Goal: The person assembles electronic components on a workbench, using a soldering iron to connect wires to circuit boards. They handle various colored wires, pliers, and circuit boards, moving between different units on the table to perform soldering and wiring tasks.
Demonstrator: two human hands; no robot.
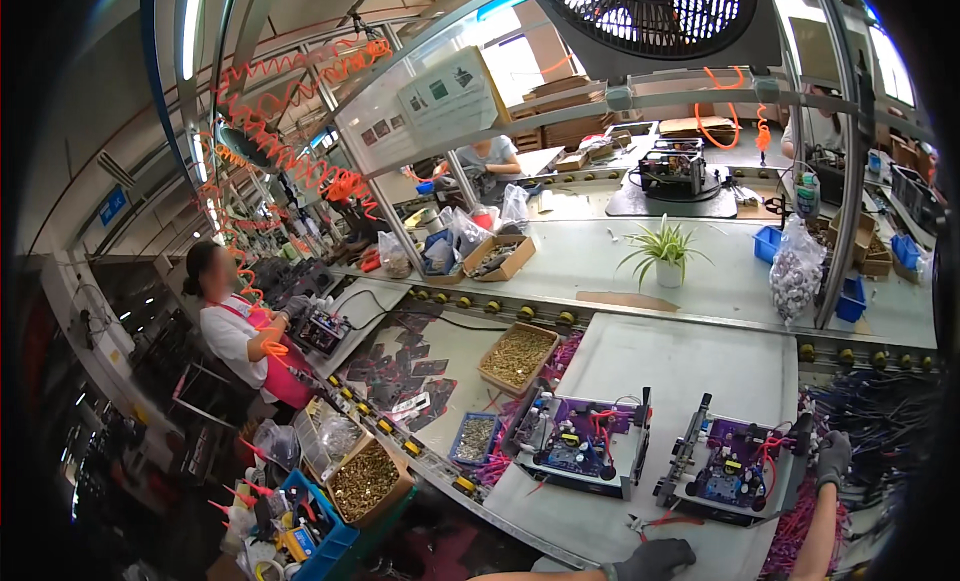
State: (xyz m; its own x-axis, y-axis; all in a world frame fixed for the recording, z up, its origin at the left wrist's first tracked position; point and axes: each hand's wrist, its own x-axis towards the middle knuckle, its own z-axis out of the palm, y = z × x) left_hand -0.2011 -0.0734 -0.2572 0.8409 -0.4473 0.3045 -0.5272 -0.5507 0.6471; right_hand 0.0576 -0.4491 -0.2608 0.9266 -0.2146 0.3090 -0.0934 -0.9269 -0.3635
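My left hand (652, 560), in a dark grey glove, lies at the front edge of a white board (600, 381). Its fingers stretch to the right, with nothing visible in them. My right hand (833, 459), also gloved, is beside the right end of an opened electronic unit (735, 461), over purple and black wires (795, 541). Its fingertips are too small and dark to show whether they grip anything. A second similar unit (580, 436), with a purple circuit board and red wires, sits to the left. Red wire pieces (672, 521) lie near my left hand.
Small metal parts fill a cardboard tray (519, 358), a blue bin (474, 437) and a box (369, 483). Black cables (875, 431) spread at right. A potted plant (668, 266) stands on the far bench. A co-worker (245, 326) in a pink apron works at left.
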